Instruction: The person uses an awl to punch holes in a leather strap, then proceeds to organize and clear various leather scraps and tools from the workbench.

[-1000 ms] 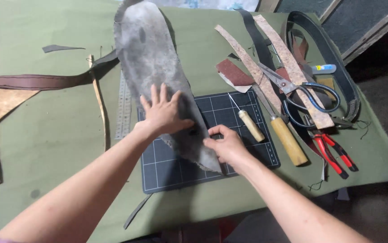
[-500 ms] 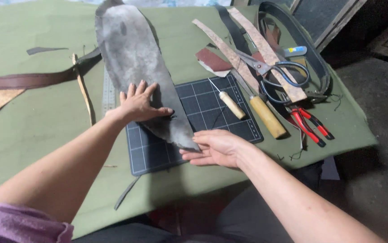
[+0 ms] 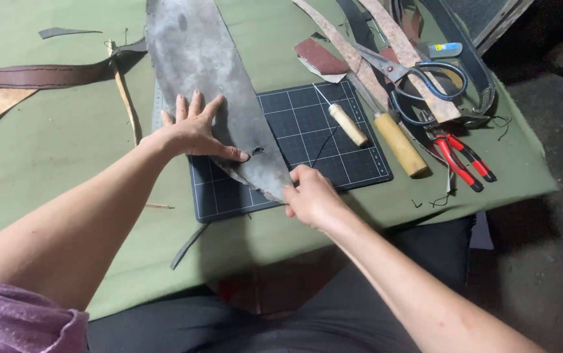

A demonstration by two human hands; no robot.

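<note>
We have the grey leather (image 3: 209, 72) lying long across the table (image 3: 66, 137), its near tip over the left part of the cutting mat (image 3: 307, 124). Our left hand (image 3: 193, 131) lies flat and spread on the leather, fingers wide, thumb pointing right toward a small dark mark near the edge. Our right hand (image 3: 311, 196) pinches the near tip of the leather just at the near edge of the mat, fingers closed on it. To do this well, we judge that we press down evenly with the flat palm so the piece does not creep, and we draw the tip gently with the other so the leather lies smooth on the mat without wrinkles. The awl (image 3: 347, 123) and the wooden-handled tool (image 3: 399, 142) lie right of the leather, the scissors (image 3: 418, 75) and red pliers (image 3: 464, 157) farther right, all clear of our hands
</note>
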